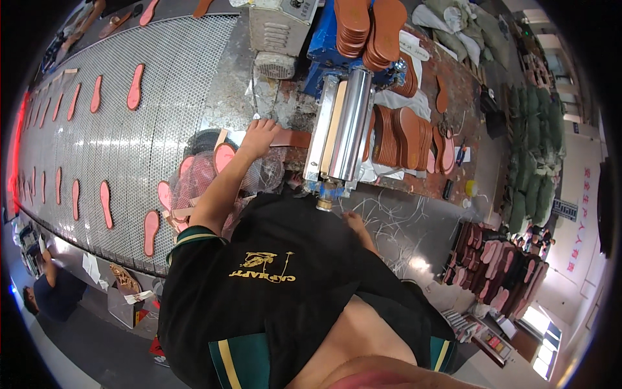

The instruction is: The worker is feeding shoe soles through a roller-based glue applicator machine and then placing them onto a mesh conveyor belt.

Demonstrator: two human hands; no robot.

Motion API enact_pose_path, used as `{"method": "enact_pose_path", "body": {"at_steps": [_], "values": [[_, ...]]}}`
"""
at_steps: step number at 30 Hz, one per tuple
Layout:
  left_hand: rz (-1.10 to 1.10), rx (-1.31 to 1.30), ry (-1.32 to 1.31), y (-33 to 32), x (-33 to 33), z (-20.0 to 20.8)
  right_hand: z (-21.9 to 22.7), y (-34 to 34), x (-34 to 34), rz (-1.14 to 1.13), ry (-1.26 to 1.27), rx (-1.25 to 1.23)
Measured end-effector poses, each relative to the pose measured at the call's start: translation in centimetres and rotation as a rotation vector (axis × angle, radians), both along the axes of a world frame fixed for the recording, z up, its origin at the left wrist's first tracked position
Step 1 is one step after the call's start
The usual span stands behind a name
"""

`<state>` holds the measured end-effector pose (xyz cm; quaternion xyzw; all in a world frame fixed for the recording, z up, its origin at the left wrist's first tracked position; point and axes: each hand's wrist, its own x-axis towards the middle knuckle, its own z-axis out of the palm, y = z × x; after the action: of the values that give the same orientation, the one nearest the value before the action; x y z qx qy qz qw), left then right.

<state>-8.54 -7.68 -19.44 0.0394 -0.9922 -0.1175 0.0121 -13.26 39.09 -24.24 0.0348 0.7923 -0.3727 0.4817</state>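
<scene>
beside the black cloth shirt (285, 240), the right hand (354, 223) is partly hidden, its grip unclear; farther out, the left hand (261, 138) touches a flat brown strip (295, 139), pinched or not i cannot tell, left of the shiny metal roller (354, 126).

1 head-worn fisheye view looks down at the hands (261, 138) from above the torso (285, 236).

Yel. lettering (262, 277) on blk shirt (272, 240); red chars. (578, 220) on R wall (558, 253); label (300, 4) on gray machine (278, 35) illegible.
</scene>
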Motion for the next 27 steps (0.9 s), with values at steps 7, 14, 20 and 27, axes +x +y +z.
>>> {"method": "enact_pose_path", "body": {"at_steps": [7,14,20,27], "values": [[0.074,0.335,0.051,-3.5,2.3,2.7,-8.4,7.0,2.0,0.120,-0.045,-0.159],[0.636,1.789,-0.133,-4.3,10.5,1.4,-6.1,5.9,0.7,-0.026,-0.130,-0.088],[1.160,2.306,0.427,-1.7,13.4,3.9,-2.6,2.0,-1.2,0.041,-0.063,-0.029],[1.268,2.128,0.789,-3.4,12.1,1.2,-1.4,1.1,-1.4,0.027,-0.053,-0.113]]}}
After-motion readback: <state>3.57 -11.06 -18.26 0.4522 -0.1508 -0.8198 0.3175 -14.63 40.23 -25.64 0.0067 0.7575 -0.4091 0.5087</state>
